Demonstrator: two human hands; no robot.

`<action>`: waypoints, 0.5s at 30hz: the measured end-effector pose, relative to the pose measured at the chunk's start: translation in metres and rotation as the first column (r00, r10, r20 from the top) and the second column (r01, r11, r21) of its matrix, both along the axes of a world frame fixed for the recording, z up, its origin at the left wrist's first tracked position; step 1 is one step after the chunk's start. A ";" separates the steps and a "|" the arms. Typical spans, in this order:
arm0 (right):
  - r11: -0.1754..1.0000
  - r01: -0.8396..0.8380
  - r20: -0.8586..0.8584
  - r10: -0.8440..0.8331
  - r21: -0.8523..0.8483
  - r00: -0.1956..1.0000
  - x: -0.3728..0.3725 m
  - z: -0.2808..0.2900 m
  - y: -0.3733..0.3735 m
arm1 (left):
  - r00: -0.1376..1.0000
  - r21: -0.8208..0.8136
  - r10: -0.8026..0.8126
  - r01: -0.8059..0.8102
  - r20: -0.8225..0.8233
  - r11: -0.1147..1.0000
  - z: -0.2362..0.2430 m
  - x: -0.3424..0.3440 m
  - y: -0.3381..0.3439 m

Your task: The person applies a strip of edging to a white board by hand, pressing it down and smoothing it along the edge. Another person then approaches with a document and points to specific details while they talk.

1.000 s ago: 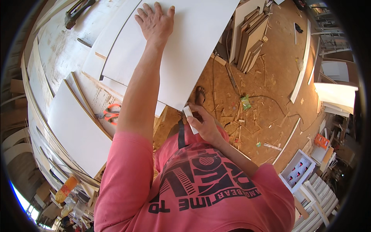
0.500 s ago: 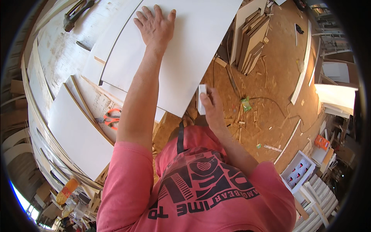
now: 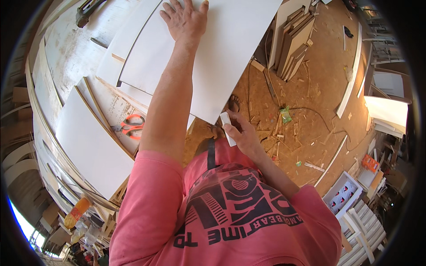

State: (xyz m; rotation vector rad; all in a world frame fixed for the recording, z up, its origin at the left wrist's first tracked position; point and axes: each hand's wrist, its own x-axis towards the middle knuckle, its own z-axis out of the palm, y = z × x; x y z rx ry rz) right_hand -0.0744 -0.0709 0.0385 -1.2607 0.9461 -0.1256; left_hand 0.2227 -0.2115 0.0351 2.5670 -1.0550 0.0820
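A large white panel [image 3: 230, 57] lies on the bench, its near corner pointing toward me. My left hand [image 3: 186, 21] rests flat on its far part, fingers spread. Just off that near corner, my right hand [image 3: 242, 134] grips a small white rectangular block [image 3: 228, 128] between thumb and fingers. The block is tilted and close to the panel's edge; I cannot tell whether they touch. Left of my left forearm lie orange-handled scissors [image 3: 132, 126], their blades mostly hidden, beside a curved-edged white board [image 3: 88, 142].
A dark-handled tool [image 3: 88, 11] lies at the far left of the bench. Several boards [image 3: 290, 42] lean together beyond the panel's right edge. A cable [image 3: 317, 113], wood scraps and a green wrapper [image 3: 285, 115] lie on the brown floor. A white box [image 3: 344, 195] stands at right.
My right hand has drawn nearer to me with the block, which has turned from nearly upright to slanting. My left hand stays flat on the panel; the whole view has shifted slightly.
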 end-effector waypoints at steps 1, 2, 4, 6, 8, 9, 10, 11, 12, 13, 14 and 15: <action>0.998 -0.052 -0.023 0.053 0.034 0.998 -0.002 0.004 -0.001 | 1.000 0.004 0.000 0.000 0.003 1.000 -0.001 0.000 0.000; 0.995 -0.095 -0.053 0.095 0.016 0.994 -0.001 0.007 -0.002 | 1.000 -0.007 -0.002 0.002 0.009 1.000 -0.001 0.000 0.000; 0.985 -0.171 0.006 0.171 -0.026 0.985 -0.006 -0.001 -0.003 | 1.000 -0.027 -0.006 0.006 0.019 1.000 -0.003 0.001 0.000; 0.977 -0.207 0.044 0.209 -0.047 0.977 -0.009 -0.006 -0.004 | 1.000 -0.034 -0.014 0.014 0.018 0.999 -0.004 0.001 0.000; 0.978 -0.205 0.062 0.208 -0.044 0.976 -0.011 -0.008 -0.006 | 1.000 -0.022 -0.016 0.016 0.008 1.000 -0.003 0.001 0.001; 0.989 -0.143 0.077 0.140 0.030 0.987 -0.012 -0.012 -0.006 | 1.000 -0.008 -0.016 0.016 0.001 1.000 0.000 0.000 0.000; 0.991 -0.080 0.087 0.071 0.104 0.994 -0.013 -0.016 -0.006 | 1.000 0.006 -0.017 0.017 -0.006 1.000 0.003 -0.001 0.000; 0.984 -0.017 0.093 0.000 0.178 0.996 -0.014 -0.019 -0.006 | 1.000 0.016 -0.015 0.015 -0.010 1.000 0.005 -0.003 0.000; 0.984 -0.008 0.088 -0.008 0.179 0.996 -0.014 -0.019 -0.008 | 1.000 0.029 -0.016 0.016 -0.015 0.999 0.006 -0.002 0.000; 0.984 0.001 0.084 -0.016 0.179 0.996 -0.013 -0.017 -0.010 | 1.000 0.043 -0.017 0.018 -0.020 0.999 0.006 -0.002 -0.001; 0.984 0.010 0.079 -0.025 0.180 0.997 -0.012 -0.014 -0.011 | 0.999 0.032 -0.028 0.027 0.036 0.999 0.000 0.002 0.000; 0.986 -0.014 0.086 0.000 0.165 0.996 -0.009 -0.012 -0.008 | 0.995 0.015 -0.042 0.040 0.093 0.999 -0.008 0.008 0.002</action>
